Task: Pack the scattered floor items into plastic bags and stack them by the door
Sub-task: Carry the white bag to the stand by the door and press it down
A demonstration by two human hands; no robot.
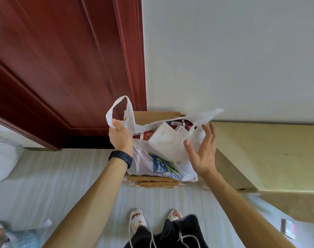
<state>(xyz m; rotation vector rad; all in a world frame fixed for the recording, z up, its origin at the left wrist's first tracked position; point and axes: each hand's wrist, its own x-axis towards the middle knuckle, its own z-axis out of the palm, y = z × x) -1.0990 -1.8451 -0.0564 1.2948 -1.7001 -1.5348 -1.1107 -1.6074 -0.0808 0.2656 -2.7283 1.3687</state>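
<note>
A white plastic bag (163, 158) with a blue and green print hangs in front of me, just right of the dark red door (63, 68). Inside it I see a white box and red packets. My left hand (120, 135), with a black band on the wrist, grips the bag's left handle loop. My right hand (202, 151) is spread open beside the bag's right handle (206, 117), which looks blurred and loose; the fingers are apart and touch the plastic at most lightly. The bag's bottom rests on a stack of flattened cardboard (152, 182) on the floor.
A large tan cardboard sheet (260, 154) leans against the white wall on the right. Another white bag (4, 158) lies at the left by the door. A filled bag with blue items (18, 237) sits at the bottom left. My feet in white sandals stand on the pale floor.
</note>
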